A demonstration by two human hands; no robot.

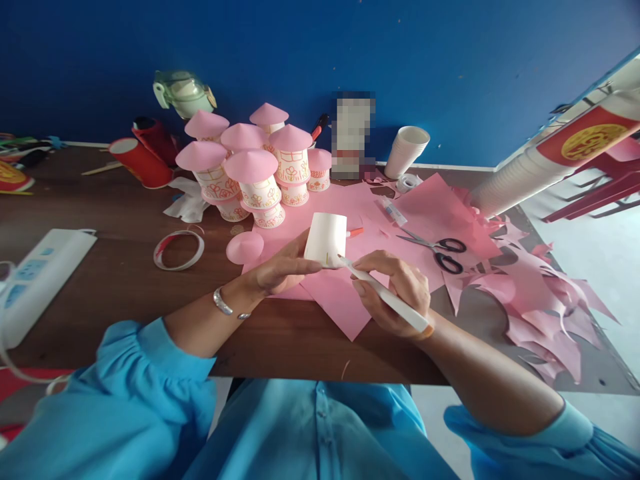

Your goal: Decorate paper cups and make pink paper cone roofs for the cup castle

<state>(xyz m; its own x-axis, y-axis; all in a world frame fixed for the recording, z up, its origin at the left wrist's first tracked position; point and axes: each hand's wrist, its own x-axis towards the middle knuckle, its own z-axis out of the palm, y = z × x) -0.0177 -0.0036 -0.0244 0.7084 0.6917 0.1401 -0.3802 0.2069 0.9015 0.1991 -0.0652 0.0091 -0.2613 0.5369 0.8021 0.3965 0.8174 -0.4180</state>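
My left hand [280, 270] grips a white paper cup [326, 237] turned upside down, just above the pink paper sheets [425, 213]. My right hand [397, 287] holds a white marker pen [385, 297] with its tip against the cup's lower side, where a short yellow line shows. A loose pink paper cone [244, 247] lies on the table just left of my left hand.
A cluster of decorated cups with pink cone lids [250, 167] stands behind. Black-handled scissors [440, 250], a tape ring [179, 249], stacked white cups [407, 150], red cups [143, 160], a power strip [35, 277] and pink scraps [540, 313] lie around the brown table [125, 287].
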